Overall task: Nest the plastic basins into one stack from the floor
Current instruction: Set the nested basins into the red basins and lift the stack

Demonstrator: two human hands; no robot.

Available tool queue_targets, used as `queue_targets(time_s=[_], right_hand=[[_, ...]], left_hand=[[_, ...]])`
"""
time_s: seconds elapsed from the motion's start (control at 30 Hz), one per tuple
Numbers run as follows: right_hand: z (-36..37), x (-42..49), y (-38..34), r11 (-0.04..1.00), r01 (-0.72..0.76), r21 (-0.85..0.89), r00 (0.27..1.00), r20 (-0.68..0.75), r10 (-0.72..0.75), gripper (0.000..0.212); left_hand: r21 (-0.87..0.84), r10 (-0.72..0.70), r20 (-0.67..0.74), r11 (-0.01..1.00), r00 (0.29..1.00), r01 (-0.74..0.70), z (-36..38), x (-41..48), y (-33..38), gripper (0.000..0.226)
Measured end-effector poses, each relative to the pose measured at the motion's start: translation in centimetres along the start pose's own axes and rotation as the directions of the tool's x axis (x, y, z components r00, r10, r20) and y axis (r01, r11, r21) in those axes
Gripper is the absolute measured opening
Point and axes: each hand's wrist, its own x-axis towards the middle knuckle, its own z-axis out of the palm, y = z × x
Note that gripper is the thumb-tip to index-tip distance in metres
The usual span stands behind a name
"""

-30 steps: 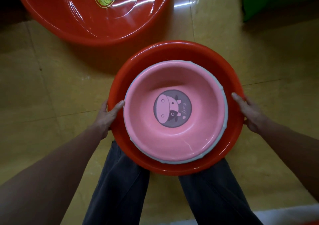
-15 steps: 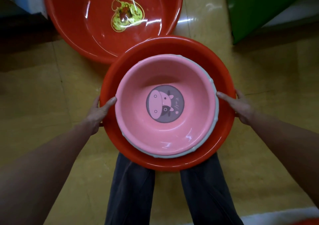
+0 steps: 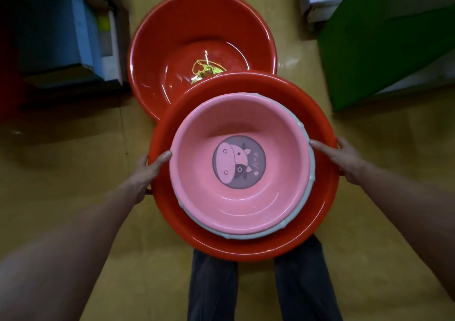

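Far left, we pick up some blue and white boxes (image 3: 73, 32) sitting on the yellow floor (image 3: 61, 173). Moving in, we come to the left hand (image 3: 147, 173). It grips the left rim of the smaller red basin (image 3: 246, 249), thumb laid flat over the top of the rim with its tip right at the edge of the pink basin (image 3: 236, 205). The fingers go under the rim, and we can't see them.

Centre of view, further from us, the big red basin (image 3: 197, 37) sits on the floor, open side up, with a gold heart design (image 3: 206, 70) on its bottom. The smaller red basin is held up in front of it and covers its near edge. We cannot tell whether the two touch.

Inside the smaller red basin, the pink basin is nested, a cartoon cow sticker (image 3: 238, 161) on its bottom. A grey basin (image 3: 306, 210) shows only as a thin rim around the pink one, on the right and near sides.

Over to the right hand (image 3: 344, 160). Its thumb lies across the red rim and points at the grey rim, and its fingers are curled round the outer edge. Below the stack we see two dark trouser legs (image 3: 302, 283). Far right, a green panel (image 3: 394, 49) stands on the floor.
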Motion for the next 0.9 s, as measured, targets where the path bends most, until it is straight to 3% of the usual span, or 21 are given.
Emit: queue_targets(time_s=[0.23,0.33,0.47,0.7,0.9], right_hand=[[3.7,-1.1,-6.2,0.993,0.111,0.044,0.993,-0.050,-0.109,0.093],[5.2,0.2,-9.2,0.990,0.143,0.013,0.989,-0.046,-0.143,0.105],[6.7,3.4,-13.9,0.986,0.158,-0.050,0.987,-0.002,-0.159,0.119],[8.0,8.9,-23.1,0.968,0.224,-0.114,0.970,0.121,-0.210,0.090],[9.2,12.6,-29.5,0.949,0.235,-0.209,0.969,0.133,-0.211,0.130]], left_hand=[[0.031,0.027,0.020,0.999,0.999,-0.028,-5.8,0.4,6.4,0.106],[-0.009,0.036,-0.016,0.999,0.999,-0.037,-7.2,1.4,8.5,0.095],[-0.063,0.013,-0.043,0.998,0.999,-0.016,-8.2,2.8,10.6,0.096],[-0.174,-0.013,-0.125,0.985,0.992,-0.009,-7.8,3.9,15.4,0.090],[-0.218,-0.018,-0.118,0.976,0.993,-0.008,-7.7,6.6,19.2,0.104]])
